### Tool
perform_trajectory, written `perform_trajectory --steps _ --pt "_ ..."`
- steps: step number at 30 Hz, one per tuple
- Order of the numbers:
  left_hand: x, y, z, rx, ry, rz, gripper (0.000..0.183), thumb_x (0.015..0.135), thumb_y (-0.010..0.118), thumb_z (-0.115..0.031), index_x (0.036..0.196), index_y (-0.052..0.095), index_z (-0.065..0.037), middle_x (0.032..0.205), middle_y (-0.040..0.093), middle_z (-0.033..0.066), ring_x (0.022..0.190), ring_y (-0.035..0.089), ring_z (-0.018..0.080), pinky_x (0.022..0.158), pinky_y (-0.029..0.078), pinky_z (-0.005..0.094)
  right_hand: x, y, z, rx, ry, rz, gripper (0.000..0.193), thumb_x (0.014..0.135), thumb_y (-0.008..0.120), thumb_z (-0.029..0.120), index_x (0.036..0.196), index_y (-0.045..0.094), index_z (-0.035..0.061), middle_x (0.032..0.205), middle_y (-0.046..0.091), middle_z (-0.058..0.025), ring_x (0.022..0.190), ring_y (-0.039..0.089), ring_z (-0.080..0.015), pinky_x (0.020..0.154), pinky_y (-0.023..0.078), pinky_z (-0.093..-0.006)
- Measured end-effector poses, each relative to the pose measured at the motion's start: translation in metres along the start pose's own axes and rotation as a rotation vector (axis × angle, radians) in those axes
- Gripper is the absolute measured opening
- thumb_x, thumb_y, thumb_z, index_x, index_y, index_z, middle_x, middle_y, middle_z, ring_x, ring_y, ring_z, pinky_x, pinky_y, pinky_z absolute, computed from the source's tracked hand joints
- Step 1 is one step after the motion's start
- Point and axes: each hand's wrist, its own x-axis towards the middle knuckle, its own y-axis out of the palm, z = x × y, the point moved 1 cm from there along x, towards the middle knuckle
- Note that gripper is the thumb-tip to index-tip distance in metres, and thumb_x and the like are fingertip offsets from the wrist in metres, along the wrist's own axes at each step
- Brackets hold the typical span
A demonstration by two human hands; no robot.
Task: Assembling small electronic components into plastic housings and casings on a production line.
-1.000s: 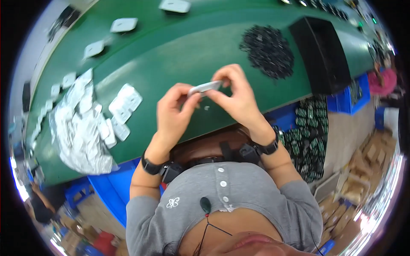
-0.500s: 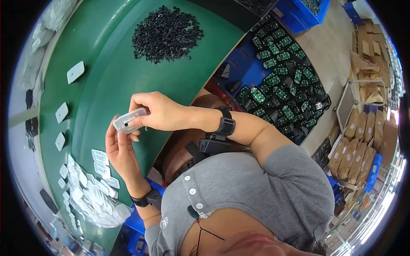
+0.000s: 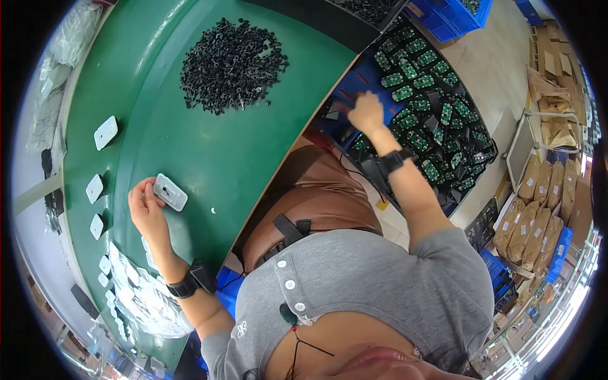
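Observation:
My left hand (image 3: 148, 212) pinches the edge of a white plastic housing shell (image 3: 170, 192) just above the green table. The shell's hollow inside, with a dark part in it, faces up. My right hand (image 3: 367, 113) has reached over a blue tray (image 3: 378, 86) to the right, near its bare left part. Motion smears its fingers, so what they hold, if anything, does not show. Many green circuit boards (image 3: 425, 81) with black parts lie in that tray, to the right of this hand.
A heap of small black parts (image 3: 228, 66) lies on the green table (image 3: 253, 145). White covers (image 3: 106, 132) stand in a row at the left. A plastic bag of white shells (image 3: 142, 297) lies near my left forearm. Beyond the tray are a blue crate (image 3: 453, 22) and brown packages (image 3: 529, 196).
My right hand has let go of the white housing shell and swung right to the blue tray. My left hand has moved slightly left, keeping the shell, which has turned.

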Motion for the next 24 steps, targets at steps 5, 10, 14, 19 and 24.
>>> perform_trajectory --steps 5,10,14,19,24 --pt "-0.023 0.014 -0.041 0.348 0.196 -0.122 0.032 0.093 0.057 -0.023 0.118 0.055 -0.004 0.097 0.053 0.0085 0.073 0.052 0.0171 0.067 0.044 0.0299 0.003 0.047 0.018 0.106 -0.071 -0.047 0.069 0.072 0.065 0.059 0.111 0.06 0.0033 0.112 0.059 -0.0147 0.107 0.053 -0.0323 0.083 0.046 -0.0425" --pt "-0.046 0.027 -0.045 0.665 0.321 -0.204 0.054 0.085 0.066 -0.032 0.128 0.046 -0.005 0.104 0.052 0.0143 0.095 0.051 0.0287 0.083 0.043 0.0384 -0.01 0.044 0.008 0.789 -0.079 -0.098 0.054 0.074 0.077 0.034 0.108 0.051 0.0006 0.1 0.059 -0.0154 0.093 0.061 -0.0266 0.077 0.049 -0.0392" --pt "-0.056 0.019 -0.034 0.492 0.303 -0.197 0.053 0.081 0.069 -0.019 0.126 0.047 -0.002 0.114 0.052 0.0198 0.107 0.047 0.0366 0.091 0.04 0.0441 -0.052 -0.031 0.018 1.235 -0.138 -0.259 0.043 0.082 0.063 -0.005 0.122 0.047 -0.0015 0.112 0.058 -0.0113 0.099 0.059 -0.0182 0.089 0.049 -0.0315" --pt "-0.06 0.023 -0.034 0.286 0.467 -0.126 0.052 0.075 0.068 -0.003 0.124 0.052 -0.005 0.114 0.057 0.0152 0.107 0.051 0.0335 0.093 0.038 0.0418 -0.098 -0.137 0.074 0.934 -0.642 -0.319 0.044 0.09 0.058 0.008 0.132 0.048 -0.0007 0.123 0.053 -0.0117 0.11 0.052 -0.0204 0.095 0.041 -0.03" --pt "-0.07 0.019 -0.033 0.287 0.478 -0.086 0.051 0.076 0.063 0.001 0.125 0.052 -0.008 0.115 0.058 0.0118 0.108 0.052 0.0306 0.093 0.039 0.0411 -0.109 -0.164 0.176 0.836 -1.002 0.015 0.045 0.08 0.061 -0.002 0.124 0.056 0.003 0.114 0.057 -0.0162 0.105 0.055 -0.0298 0.089 0.045 -0.0342"
